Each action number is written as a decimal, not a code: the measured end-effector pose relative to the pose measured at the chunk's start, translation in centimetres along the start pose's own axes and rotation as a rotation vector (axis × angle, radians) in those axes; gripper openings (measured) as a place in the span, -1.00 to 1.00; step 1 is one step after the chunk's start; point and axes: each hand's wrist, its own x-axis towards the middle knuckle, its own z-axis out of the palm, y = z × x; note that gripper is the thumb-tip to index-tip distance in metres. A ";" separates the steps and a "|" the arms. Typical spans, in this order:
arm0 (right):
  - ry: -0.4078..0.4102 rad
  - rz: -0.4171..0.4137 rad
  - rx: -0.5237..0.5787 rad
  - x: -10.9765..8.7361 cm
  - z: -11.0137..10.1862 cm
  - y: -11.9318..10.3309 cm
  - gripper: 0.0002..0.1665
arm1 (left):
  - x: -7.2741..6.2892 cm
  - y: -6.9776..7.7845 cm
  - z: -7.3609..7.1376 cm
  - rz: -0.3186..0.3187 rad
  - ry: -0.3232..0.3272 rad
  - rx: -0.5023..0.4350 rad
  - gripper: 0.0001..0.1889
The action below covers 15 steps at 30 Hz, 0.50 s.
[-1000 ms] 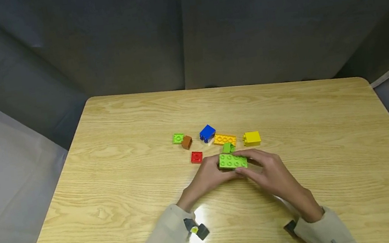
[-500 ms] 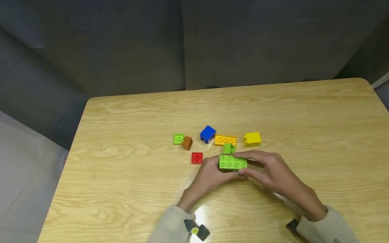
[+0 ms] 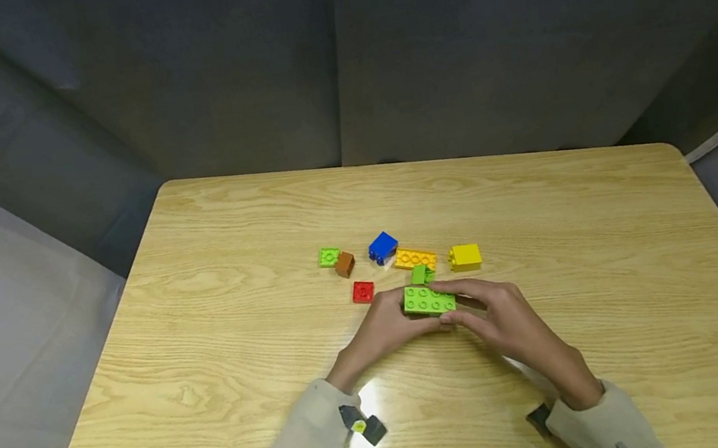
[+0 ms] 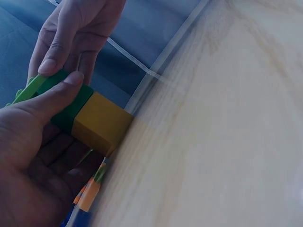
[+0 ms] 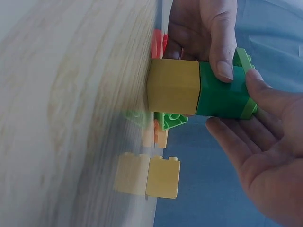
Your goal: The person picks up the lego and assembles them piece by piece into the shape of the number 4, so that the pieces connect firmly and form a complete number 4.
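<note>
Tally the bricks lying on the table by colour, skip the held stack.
Green: 2, flat brick and sloped brick
Red brick: 1
Brown brick: 1
Blue brick: 1
Orange brick: 1
Yellow brick: 1
Total: 7, without the held stack

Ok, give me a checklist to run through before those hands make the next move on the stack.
1. Yellow block standing on the table: ok.
2. Dark green block directly on the yellow block, no wide gap: ok.
3. Light green brick on top, studs up: ok.
4. Light green brick pressed fully home: cannot tell, fingers cover much of the seam.
5. Left hand gripping the dark green block, right hand pinching the light green brick: ok.
6. Far side of the stack free of loose pieces: not ok, a small green piece lies close behind.
</note>
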 end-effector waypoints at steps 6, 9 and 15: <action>-0.007 0.012 0.001 0.1 0.0 -0.3 -0.50 | 0.0 -0.1 0.0 0.003 0.002 0.005 -0.57; -0.010 0.016 -0.003 0.1 -0.1 -0.4 -0.50 | 0.1 -0.2 0.0 0.006 0.003 0.010 -0.57; -0.014 0.017 -0.032 0.1 -0.1 -0.5 -0.51 | 0.1 -0.2 0.1 0.000 0.005 0.020 -0.56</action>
